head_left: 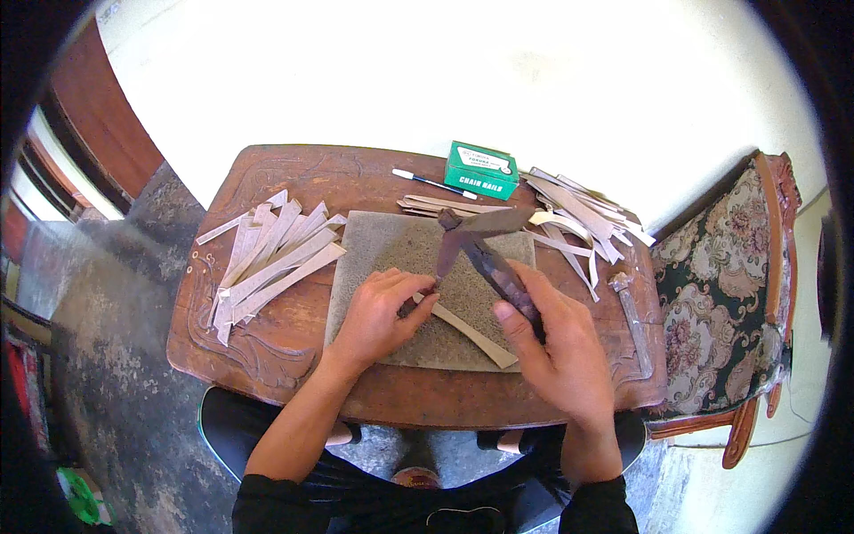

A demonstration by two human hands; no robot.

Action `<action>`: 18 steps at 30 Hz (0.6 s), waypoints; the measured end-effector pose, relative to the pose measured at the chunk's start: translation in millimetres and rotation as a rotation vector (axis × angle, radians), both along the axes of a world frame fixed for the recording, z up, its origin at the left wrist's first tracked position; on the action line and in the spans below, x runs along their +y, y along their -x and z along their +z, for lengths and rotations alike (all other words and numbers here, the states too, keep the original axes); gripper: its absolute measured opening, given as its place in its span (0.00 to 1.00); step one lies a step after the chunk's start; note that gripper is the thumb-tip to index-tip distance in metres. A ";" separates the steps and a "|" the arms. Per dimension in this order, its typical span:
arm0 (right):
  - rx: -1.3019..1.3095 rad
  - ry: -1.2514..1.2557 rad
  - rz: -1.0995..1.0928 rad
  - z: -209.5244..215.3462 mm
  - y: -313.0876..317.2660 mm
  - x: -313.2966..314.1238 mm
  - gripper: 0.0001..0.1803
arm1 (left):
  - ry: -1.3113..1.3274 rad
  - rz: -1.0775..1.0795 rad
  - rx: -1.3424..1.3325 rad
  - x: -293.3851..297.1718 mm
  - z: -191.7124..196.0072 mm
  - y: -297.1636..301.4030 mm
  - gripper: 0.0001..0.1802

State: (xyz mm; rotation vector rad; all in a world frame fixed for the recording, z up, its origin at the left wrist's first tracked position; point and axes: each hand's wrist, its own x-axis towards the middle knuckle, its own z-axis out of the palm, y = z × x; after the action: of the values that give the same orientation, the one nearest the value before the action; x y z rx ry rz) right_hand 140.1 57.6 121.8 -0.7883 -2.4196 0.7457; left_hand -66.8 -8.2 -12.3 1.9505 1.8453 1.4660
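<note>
In my right hand (569, 356) is a dark hammer (511, 280), gripped by the handle. Its wide metal head hangs over a grey stone slab (374, 240), close to the fingertips of my left hand (382, 311). Those fingertips are pinched at the upper end of a thin, pale strip (471, 334) that slants across the slab, its flared lower end near the front edge. The fingers partly hide the strip's upper end, and I cannot make out whether a nail is there too.
On the carved wooden table (294, 405) lie loose strips (276, 258) at left and more strips (578, 209) at back right. A green box (481, 169) and a pen (436, 183) sit behind the slab. A long, narrow object (633, 320) lies at right, near a flowered chair (721, 276).
</note>
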 end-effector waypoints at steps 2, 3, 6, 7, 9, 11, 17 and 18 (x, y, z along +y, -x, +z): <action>0.042 0.033 -0.016 7.4 -0.2 -3.2 0.19 | 0.023 0.002 -0.018 -2.2 0.0 -0.8 0.10; 0.063 0.049 -0.025 9.8 -0.2 -4.5 0.19 | 0.037 0.002 -0.042 -3.0 -0.1 -0.8 0.10; 0.072 0.064 -0.044 8.1 -0.6 -6.2 0.19 | 0.001 -0.003 -0.031 -0.5 -2.6 0.4 0.10; 0.062 0.061 -0.025 4.2 -1.2 -3.4 0.19 | -0.023 -0.007 -0.013 1.1 -2.9 0.6 0.10; 0.042 0.054 0.014 -5.4 -2.5 4.6 0.19 | 0.005 -0.004 -0.007 1.1 -0.3 -0.2 0.11; 0.050 0.101 -0.020 5.3 -1.9 1.4 0.19 | 0.026 0.007 -0.014 -2.3 -1.5 0.2 0.11; 0.027 0.096 -0.021 -5.4 -1.4 2.6 0.19 | -0.002 0.001 -0.010 0.4 -1.8 -0.1 0.11; 0.016 0.084 0.000 -6.7 -1.4 4.2 0.19 | -0.007 -0.001 -0.007 1.2 -2.4 -0.1 0.12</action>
State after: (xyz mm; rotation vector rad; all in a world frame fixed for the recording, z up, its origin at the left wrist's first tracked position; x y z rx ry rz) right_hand 141.5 61.8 115.0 -0.8118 -2.3877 0.8552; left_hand -66.8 -7.0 -14.8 1.9470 1.8387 1.4785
